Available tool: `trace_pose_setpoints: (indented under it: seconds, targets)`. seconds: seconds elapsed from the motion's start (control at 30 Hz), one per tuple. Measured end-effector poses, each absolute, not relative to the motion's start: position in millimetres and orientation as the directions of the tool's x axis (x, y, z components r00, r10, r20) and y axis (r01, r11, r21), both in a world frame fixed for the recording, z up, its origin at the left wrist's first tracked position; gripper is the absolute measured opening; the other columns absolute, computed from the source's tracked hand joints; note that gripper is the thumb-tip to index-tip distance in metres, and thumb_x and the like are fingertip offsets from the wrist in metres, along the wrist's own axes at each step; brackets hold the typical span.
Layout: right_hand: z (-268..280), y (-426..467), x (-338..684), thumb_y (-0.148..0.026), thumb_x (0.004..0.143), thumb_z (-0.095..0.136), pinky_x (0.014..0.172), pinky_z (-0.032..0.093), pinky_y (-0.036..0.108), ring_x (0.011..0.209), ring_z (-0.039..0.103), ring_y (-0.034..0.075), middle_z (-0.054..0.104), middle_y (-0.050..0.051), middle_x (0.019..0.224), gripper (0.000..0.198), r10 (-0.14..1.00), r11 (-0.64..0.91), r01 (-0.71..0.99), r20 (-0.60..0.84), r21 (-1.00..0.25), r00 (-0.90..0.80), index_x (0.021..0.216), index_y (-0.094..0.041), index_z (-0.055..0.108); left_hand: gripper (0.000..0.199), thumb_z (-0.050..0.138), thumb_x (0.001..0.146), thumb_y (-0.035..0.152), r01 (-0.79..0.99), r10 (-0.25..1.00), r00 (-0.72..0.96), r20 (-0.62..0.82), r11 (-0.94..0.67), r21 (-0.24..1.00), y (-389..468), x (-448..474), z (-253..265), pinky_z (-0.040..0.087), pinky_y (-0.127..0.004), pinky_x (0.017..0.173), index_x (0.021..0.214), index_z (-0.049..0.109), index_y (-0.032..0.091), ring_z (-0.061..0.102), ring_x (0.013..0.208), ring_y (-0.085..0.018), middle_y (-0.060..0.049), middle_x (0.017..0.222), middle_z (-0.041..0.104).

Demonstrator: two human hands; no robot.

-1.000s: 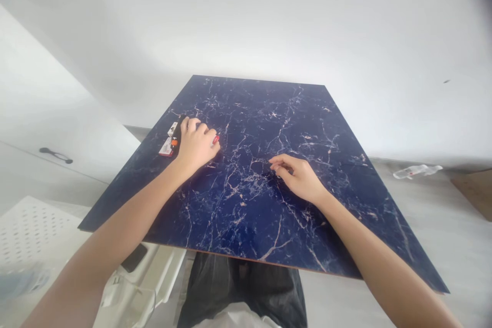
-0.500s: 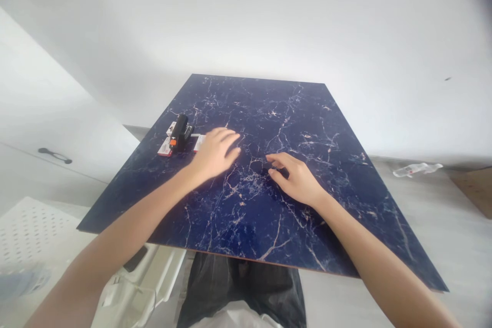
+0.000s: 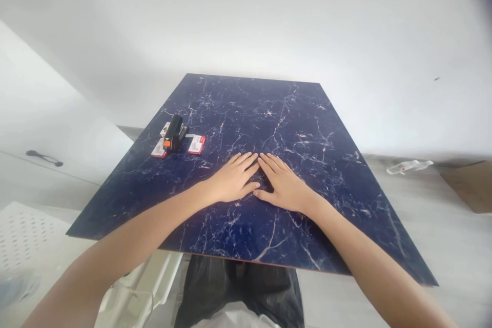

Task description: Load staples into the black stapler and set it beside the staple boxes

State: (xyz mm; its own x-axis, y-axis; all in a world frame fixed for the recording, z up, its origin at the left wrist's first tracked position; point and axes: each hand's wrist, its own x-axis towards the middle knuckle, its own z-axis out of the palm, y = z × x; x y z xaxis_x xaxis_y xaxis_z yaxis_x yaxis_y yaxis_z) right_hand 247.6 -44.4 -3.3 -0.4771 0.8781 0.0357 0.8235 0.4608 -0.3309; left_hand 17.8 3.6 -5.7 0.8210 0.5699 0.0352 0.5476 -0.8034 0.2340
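On the dark blue, white-veined surface [image 3: 246, 107], the person's left hand [image 3: 235, 179] and right hand [image 3: 282, 182] lie palm down, side by side, toward the near edge. Left hand: fingers straight, slightly spread, thumb set apart. Right hand: fingers extended, closer together, thumb also apart. Index fingertips and thumb tips lie very close; contact cannot be told. Black stapler [image 3: 175, 133]: well beyond and left of the left hand, near the surface's left edge, orange-marked end toward the person. Red-and-white box [image 3: 197, 144]: just right of the stapler. Second box [image 3: 159, 148]: by the stapler's near left side. Third box [image 3: 165, 129]: farther back, partly hidden by the stapler. Floor, right: clear plastic item [image 3: 409, 166].
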Motion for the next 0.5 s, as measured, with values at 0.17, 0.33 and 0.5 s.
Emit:
trace_pose_setpoints:
  seconds: [0.17,0.33,0.5]
  targets:
    - [0.0,-43.7,251.3,-0.075,0.097,0.047,0.132,0.021,0.058,0.163,0.018,0.036,0.021,0.017,0.175,0.098,0.873,0.462,0.821,0.008,-0.336,-0.488,0.170,-0.014,0.025,0.066,0.039,0.110,0.051,0.547,0.572,0.818,0.054,-0.805,0.230,4.4,18.2,-7.6,0.018,-0.055,0.133,0.163,0.038,0.012,0.021,0.163,-0.035,-0.018,0.173,0.026]
    - [-0.8,-45.1,251.9,-0.075,0.098,0.046,0.132,0.022,0.058,0.162,0.020,0.037,0.024,0.020,0.174,0.097,0.869,0.473,0.818,0.020,-0.328,-0.494,0.168,-0.011,0.027,0.065,0.039,0.110,0.051,0.542,0.568,0.820,0.062,-0.808,0.230,4.9,17.9,-8.9,0.019,-0.055,0.132,0.162,0.038,0.012,0.022,0.162,-0.035,-0.018,0.173,0.027]
    - [-0.9,-45.7,252.1,-0.073,0.099,0.048,0.130,0.025,0.061,0.162,0.022,0.038,0.026,0.020,0.174,0.094,0.867,0.482,0.812,0.041,-0.331,-0.498,0.169,-0.014,0.026,0.064,0.039,0.110,0.051,0.535,0.565,0.821,0.082,-0.811,0.237,5.2,17.0,-12.2,0.018,-0.055,0.132,0.163,0.037,0.015,0.021,0.163,-0.034,-0.016,0.173,0.027]
